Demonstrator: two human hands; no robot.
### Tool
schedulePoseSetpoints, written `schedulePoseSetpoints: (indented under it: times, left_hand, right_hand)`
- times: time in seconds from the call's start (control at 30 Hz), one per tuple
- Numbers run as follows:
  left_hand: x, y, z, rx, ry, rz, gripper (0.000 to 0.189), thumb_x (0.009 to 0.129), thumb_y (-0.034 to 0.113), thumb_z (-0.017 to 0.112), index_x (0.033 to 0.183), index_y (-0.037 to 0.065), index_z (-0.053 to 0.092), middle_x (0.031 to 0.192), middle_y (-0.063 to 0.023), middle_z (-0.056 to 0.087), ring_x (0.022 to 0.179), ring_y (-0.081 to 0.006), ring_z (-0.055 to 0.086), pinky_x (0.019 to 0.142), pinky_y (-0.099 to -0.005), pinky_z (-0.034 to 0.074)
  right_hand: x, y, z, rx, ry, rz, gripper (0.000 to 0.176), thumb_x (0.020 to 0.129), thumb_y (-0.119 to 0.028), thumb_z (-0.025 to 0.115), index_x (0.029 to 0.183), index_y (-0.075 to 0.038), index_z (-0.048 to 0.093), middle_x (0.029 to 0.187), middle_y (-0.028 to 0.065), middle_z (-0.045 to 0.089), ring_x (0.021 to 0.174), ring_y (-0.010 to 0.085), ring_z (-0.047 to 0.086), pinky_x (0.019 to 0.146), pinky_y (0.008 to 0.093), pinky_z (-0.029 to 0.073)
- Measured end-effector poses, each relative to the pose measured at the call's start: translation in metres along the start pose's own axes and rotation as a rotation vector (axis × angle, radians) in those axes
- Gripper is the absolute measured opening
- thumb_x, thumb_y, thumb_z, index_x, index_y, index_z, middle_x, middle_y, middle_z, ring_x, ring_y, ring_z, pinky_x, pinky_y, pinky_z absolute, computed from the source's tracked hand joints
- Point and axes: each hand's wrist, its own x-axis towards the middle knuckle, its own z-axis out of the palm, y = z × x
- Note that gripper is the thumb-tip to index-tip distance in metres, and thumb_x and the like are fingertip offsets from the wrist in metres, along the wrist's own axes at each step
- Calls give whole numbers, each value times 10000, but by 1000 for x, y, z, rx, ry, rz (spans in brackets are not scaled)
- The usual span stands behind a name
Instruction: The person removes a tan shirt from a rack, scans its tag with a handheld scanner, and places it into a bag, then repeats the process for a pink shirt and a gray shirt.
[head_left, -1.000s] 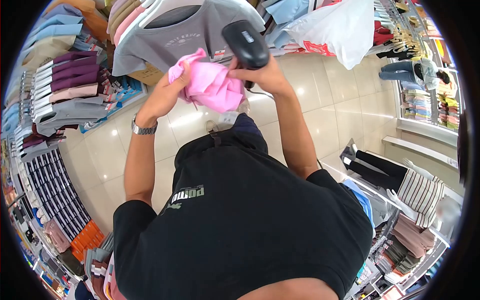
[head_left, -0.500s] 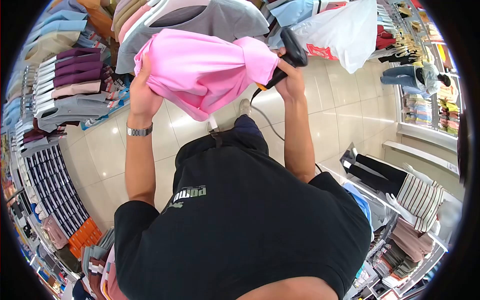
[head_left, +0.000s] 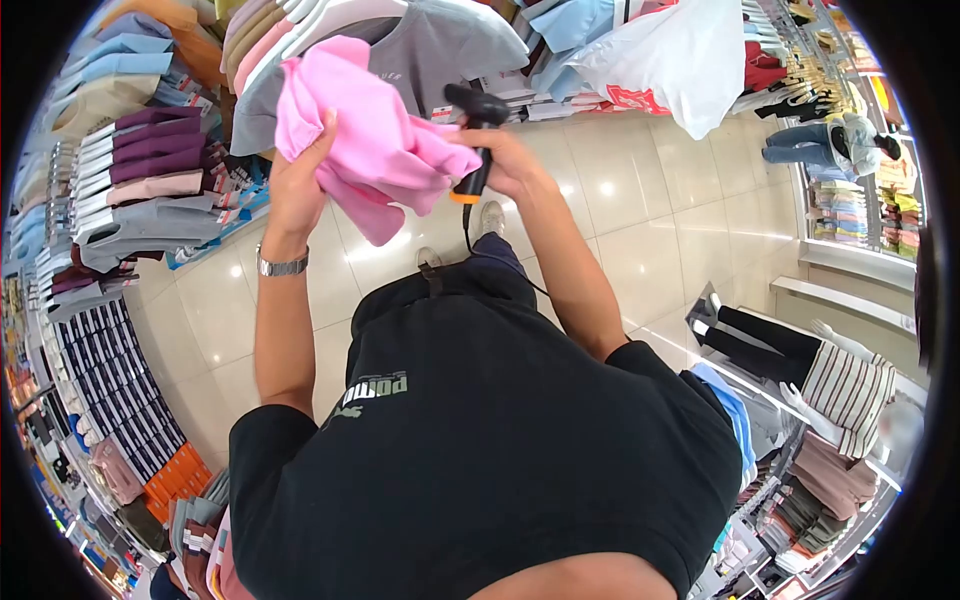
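A pink garment (head_left: 365, 125), bunched and folded, hangs between my two hands in the upper middle of the view. My left hand (head_left: 300, 180), with a metal watch (head_left: 283, 262) at the wrist, grips its left side. In my right hand (head_left: 508, 160) is a black corded barcode scanner (head_left: 479, 105) with an orange band at the handle's base, its head pointing up and left. The garment's right end lies against the right hand's fingers. A dark cable runs down from the scanner toward my waist.
Grey shirts (head_left: 435, 55) hang on a rack just beyond the garment. A white plastic bag (head_left: 665, 70) hangs at upper right. Purple shirts (head_left: 150, 140) fill the left rack. A person (head_left: 835, 150) stands far right, above a striped-top mannequin (head_left: 845, 385). The floor (head_left: 640, 230) is tiled.
My right hand has moved left with the scanner, closer to my left hand. The pink garment, stretched wide before, is now bunched narrower, its left part raised.
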Motion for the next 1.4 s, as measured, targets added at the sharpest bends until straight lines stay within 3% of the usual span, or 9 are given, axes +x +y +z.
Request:
schedulePoseSetpoints:
  times: [0.37,0.63,0.8,0.87,0.93,1.07,1.23,1.3,1.4]
  left_hand:
    - [-13,-15,-82,65,341,85,500,976,65,633,1431,-48,458,1407,-88,544,1292,-184,508,1121,-336,352]
    - [-36,-36,-102,48,321,48,462,953,28,637,1389,-39,502,1363,-98,576,1242,-193,550,1084,-337,390]
    - [-61,-81,-105,87,309,-137,431,920,33,670,1325,-41,543,1277,-95,616,1095,-182,619,991,-328,458]
    - [-65,-145,-133,457,360,-401,523,925,80,677,1393,-21,467,1293,-112,603,1075,-186,625,908,-328,516]
    - [-74,-177,-102,744,428,-389,451,938,155,680,1319,-14,509,1181,-107,634,990,-184,642,781,-307,543]
    - [-71,-225,-52,375,-40,-516,502,1018,271,595,1439,87,392,1176,-136,632,1035,-236,654,820,-362,572]
    - [-16,-211,34,-544,-16,-549,602,1025,447,532,1482,95,358,1221,-149,628,1072,-267,652,888,-436,568]
    - [-4,-170,44,-523,-188,-563,687,994,538,503,1495,92,353,1243,-155,622,1092,-270,647,921,-464,554]
    - [0,-135,57,-466,-253,-592,632,1022,384,552,1521,69,327,1313,-180,588,1158,-254,628,969,-409,535]
  right_hand:
    - [-33,-97,3,-148,48,-574,335,684,150,675,957,-25,590,974,136,661,963,228,626,862,350,514]
    - [-47,-105,7,-142,-86,-627,365,725,147,620,1026,-46,545,1068,128,600,1082,239,565,960,348,449]
    - [-57,-102,40,-162,-103,-636,358,732,128,633,1031,-49,551,1049,113,601,998,223,587,877,349,487]
    - [-59,-93,67,-312,-101,-572,374,728,111,647,1066,-29,571,1042,112,619,938,199,610,795,339,512]
    - [-58,-80,90,-596,-121,-501,376,736,74,667,1097,-10,600,1022,114,643,891,171,630,746,331,525]
    - [-82,-50,171,-1009,-208,-269,419,717,-64,744,1111,7,621,898,112,688,837,222,665,766,361,530]
    - [-84,47,196,-1194,-658,-323,468,646,-48,713,1095,-6,589,962,227,673,956,424,653,831,471,516]
    - [-89,62,192,-1131,-757,-228,453,654,-39,708,1090,-14,592,1001,223,673,987,432,640,831,482,507]
    - [-88,73,183,-1085,-745,-173,457,659,-27,708,1100,-16,591,1017,224,669,999,428,637,834,472,505]
